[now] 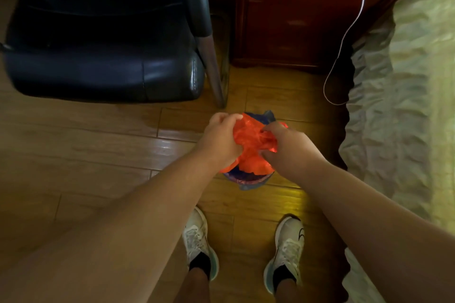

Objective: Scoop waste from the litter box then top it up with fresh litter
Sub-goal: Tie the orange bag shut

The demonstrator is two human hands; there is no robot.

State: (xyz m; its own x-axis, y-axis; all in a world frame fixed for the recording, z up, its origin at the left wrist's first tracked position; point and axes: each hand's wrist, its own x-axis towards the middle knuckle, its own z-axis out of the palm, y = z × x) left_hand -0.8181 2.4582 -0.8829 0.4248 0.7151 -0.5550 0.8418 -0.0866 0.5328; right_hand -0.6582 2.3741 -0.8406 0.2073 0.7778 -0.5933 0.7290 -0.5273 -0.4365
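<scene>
both hands [253, 141] gripping orange bag [248, 152], over bin [248, 181]

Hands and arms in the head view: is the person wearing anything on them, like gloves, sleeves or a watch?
Nothing shows: the left hand and right hand are bare, without gloves, rings or a watch. Both forearms are uncovered as far as the picture reaches; no sleeve is visible.

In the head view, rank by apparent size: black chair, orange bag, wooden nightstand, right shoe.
1. black chair
2. wooden nightstand
3. orange bag, partly hidden by both hands
4. right shoe; close to the bag, so unsure.
</scene>
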